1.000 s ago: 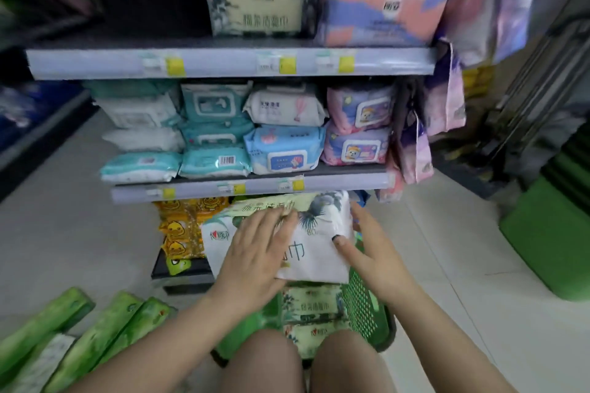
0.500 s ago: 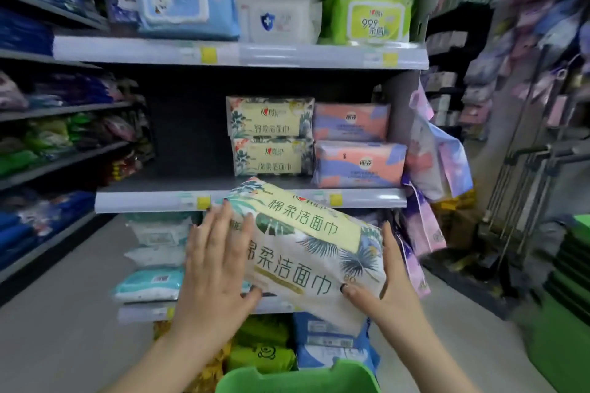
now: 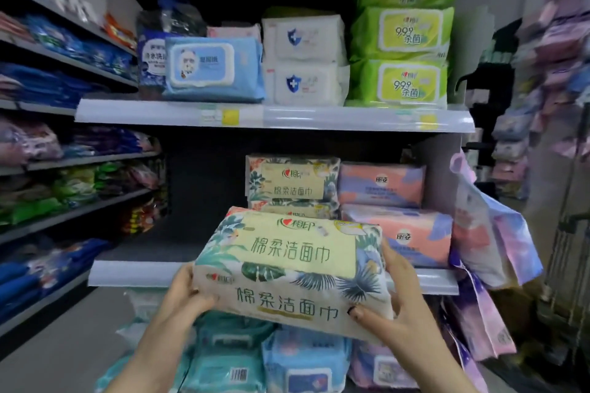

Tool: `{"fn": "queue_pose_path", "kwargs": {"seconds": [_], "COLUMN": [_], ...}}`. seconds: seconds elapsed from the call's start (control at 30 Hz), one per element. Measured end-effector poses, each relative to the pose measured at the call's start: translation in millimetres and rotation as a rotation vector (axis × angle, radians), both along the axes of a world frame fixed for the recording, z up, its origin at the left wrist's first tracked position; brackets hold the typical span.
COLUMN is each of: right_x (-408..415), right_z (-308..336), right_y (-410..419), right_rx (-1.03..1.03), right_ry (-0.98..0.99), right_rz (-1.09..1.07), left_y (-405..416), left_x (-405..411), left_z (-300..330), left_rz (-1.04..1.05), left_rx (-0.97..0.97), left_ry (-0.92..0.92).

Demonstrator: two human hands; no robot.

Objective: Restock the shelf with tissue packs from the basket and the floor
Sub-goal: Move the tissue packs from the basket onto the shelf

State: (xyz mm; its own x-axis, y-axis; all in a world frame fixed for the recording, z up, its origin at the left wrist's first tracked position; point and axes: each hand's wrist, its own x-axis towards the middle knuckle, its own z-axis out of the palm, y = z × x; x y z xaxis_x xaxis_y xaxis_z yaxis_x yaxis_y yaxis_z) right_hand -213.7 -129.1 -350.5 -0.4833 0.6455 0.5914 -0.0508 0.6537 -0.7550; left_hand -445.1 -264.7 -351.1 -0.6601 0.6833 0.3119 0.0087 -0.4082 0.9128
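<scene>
Head view, near to far. My left hand (image 3: pixel 183 298) and my right hand (image 3: pixel 394 305) each close their grip on one short end of a leaf-printed tissue pack (image 3: pixel 289 268), the fingers curled round its sides and the right thumb lying across its lower front corner. I hold the pack level in the air, just in front of the front lip of the middle shelf (image 3: pixel 134 274), with its printed face turned toward the camera.

Below the pack and my wrists, blue and teal wet-wipe packs (image 3: pixel 297 367) lie on a lower shelf.

Behind the held pack, on the middle shelf, two matching leaf-printed packs (image 3: pixel 292 183) are stacked one on the other; the lower one is mostly hidden. Just to their right, touching them, stand two stacked pink-and-purple packs (image 3: pixel 388 204). The left part of this shelf is a dark bare surface.

On the upper shelf (image 3: pixel 319 118), from left to right: a blue wipes pack (image 3: pixel 212 68), two stacked white packs with shield marks (image 3: pixel 305 62), and stacked green packs (image 3: pixel 404 57).

Pink-and-purple bags (image 3: pixel 485 233) hang at the right end of the shelving.
</scene>
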Motion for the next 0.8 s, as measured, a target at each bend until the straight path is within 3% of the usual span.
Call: {"fn": "queue_pose_path", "kwargs": {"seconds": [0.07, 0.2, 0.3, 0.47, 0.6, 0.8], "right_x": [-14, -40, -58, -93, -106, -111], "right_z": [8, 19, 22, 8, -16, -27], "right_y": [14, 40, 61, 108, 127, 112], "right_rx": [0.078, 0.172, 0.260, 0.216, 0.264, 0.221], "right_ry": [-0.072, -0.146, -0.209, -0.251, -0.244, -0.223], "right_rz": [-0.070, -0.075, -0.074, -0.035, -0.165, -0.423], "left_y": [4, 33, 62, 109, 126, 126], "left_x": [-5, -23, -45, -78, -87, -82], "left_z": [6, 11, 12, 4, -13, -15], "left_rz": [-0.013, 0.098, 0.162, 0.239, 0.327, 0.292], "left_rx": [-0.005, 0.011, -0.035, -0.163, -0.331, -0.367], "left_ry": [0.124, 0.130, 0.247, 0.444, 0.601, 0.703]}}
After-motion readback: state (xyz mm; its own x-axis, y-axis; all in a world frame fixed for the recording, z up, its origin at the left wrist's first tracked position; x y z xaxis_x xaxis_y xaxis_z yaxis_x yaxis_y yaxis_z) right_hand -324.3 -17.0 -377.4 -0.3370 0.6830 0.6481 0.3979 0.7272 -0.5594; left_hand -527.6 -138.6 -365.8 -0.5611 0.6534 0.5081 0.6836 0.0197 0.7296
